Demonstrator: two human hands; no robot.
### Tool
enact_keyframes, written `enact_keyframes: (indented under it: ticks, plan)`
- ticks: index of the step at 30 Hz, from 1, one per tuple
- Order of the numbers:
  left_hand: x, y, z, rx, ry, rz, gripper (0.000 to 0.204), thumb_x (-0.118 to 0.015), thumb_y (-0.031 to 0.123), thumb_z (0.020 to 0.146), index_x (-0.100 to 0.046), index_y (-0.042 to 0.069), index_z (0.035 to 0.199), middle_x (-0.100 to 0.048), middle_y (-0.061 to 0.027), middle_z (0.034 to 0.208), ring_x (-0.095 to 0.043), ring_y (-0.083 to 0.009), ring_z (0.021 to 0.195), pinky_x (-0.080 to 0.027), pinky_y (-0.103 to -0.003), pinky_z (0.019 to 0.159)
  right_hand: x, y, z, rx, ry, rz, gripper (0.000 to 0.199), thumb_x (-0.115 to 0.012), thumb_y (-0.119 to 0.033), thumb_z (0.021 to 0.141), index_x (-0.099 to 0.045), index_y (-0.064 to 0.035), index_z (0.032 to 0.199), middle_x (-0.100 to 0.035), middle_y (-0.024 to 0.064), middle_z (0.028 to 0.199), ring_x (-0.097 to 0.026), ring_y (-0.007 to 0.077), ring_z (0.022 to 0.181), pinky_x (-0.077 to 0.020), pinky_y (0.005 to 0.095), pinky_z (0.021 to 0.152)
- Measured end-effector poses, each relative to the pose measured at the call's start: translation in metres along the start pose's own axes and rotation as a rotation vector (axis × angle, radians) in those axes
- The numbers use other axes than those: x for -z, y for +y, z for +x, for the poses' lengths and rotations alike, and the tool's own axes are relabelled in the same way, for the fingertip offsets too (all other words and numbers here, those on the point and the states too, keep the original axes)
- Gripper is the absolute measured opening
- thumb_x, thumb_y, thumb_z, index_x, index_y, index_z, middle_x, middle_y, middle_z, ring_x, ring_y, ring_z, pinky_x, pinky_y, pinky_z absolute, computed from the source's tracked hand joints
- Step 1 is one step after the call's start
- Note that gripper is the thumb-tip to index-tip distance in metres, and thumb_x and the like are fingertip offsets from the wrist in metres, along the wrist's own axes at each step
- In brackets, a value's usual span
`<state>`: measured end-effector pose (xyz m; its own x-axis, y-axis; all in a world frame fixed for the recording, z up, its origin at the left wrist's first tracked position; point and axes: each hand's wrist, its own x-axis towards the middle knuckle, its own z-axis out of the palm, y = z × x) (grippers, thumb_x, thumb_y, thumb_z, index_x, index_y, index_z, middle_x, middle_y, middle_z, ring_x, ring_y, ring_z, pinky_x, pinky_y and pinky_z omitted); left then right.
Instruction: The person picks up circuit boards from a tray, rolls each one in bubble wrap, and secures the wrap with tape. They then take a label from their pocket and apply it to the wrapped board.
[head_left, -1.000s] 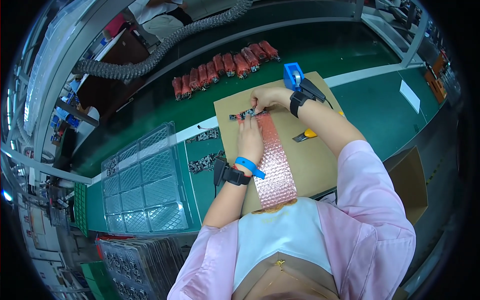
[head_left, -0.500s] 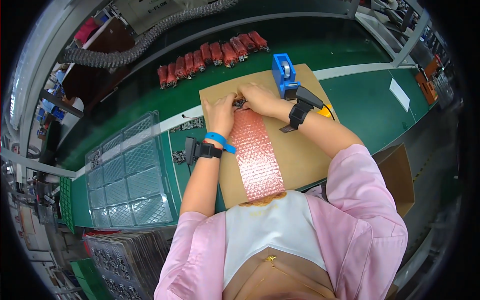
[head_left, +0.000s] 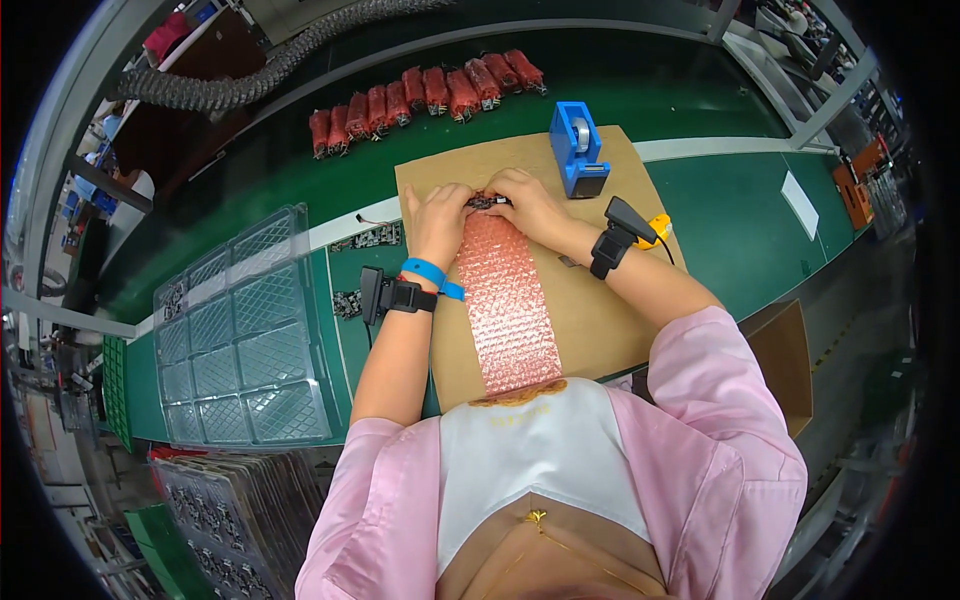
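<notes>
A strip of pink bubble wrap [head_left: 508,310] runs toward me across a brown cardboard sheet [head_left: 605,285]. At its far end lies a small cluster of dark circuit boards [head_left: 487,202], partly covered by fingers. My left hand [head_left: 440,222] is closed, with its fingertips gripping the left side of the boards. From the other side, my right hand [head_left: 528,207] pinches them between thumb and fingers. How the wrap's far edge lies under the boards is hard to make out.
A blue tape dispenser [head_left: 578,150] stands at the cardboard's far right. Several red-wrapped bundles [head_left: 412,92] form a row at the back. Loose boards [head_left: 375,237] lie left of the cardboard. Clear plastic trays [head_left: 245,345] sit farther left, and a white card [head_left: 800,203] lies right.
My right hand's fingers have shifted slightly, and more of the dark boards shows between my hands. The whole view has moved a little; the bubble wrap stays spread out.
</notes>
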<state>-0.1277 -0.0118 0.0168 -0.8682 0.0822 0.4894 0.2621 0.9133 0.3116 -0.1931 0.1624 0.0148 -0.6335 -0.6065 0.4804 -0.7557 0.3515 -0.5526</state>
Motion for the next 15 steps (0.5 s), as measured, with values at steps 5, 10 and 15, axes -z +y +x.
enact_keyframes:
  ticks: [5,10,15]
  plan:
    - [0.001,0.003,0.002,-0.025,0.049,-0.028,0.014,-0.065,0.012,0.079,-0.065,0.014,0.093,-0.065,-0.0003,0.089,-0.061,-0.0201,0.093,-0.024,-0.063,0.102,-0.005,0.004,0.001,0.009,0.023,0.032,0.021,-0.072,-0.007,0.071,-0.065,-0.0037,0.09,-0.062,0.0125,0.094,-0.057,0.0327,0.096,-0.0458,0.0408,0.084]
    - [0.0,0.001,0.004,0.021,0.022,-0.07,0.008,-0.066,0.014,0.08,-0.067,0.013,0.087,-0.067,-0.0005,0.087,-0.062,-0.0209,0.088,-0.025,-0.059,0.102,-0.001,0.001,0.005,0.038,-0.01,-0.009,0.024,-0.071,-0.007,0.072,-0.064,-0.0036,0.095,-0.063,0.0126,0.094,-0.058,0.033,0.096,-0.0462,0.0414,0.084]
    - [0.0,-0.006,0.004,0.11,-0.045,-0.188,0.012,-0.066,0.01,0.079,-0.066,0.012,0.09,-0.066,-0.002,0.087,-0.062,-0.0247,0.09,-0.019,-0.064,0.106,0.01,-0.012,0.005,0.024,-0.031,0.043,0.026,-0.07,-0.007,0.073,-0.062,-0.0036,0.097,-0.063,0.0141,0.096,-0.058,0.0358,0.097,-0.0467,0.0429,0.083]
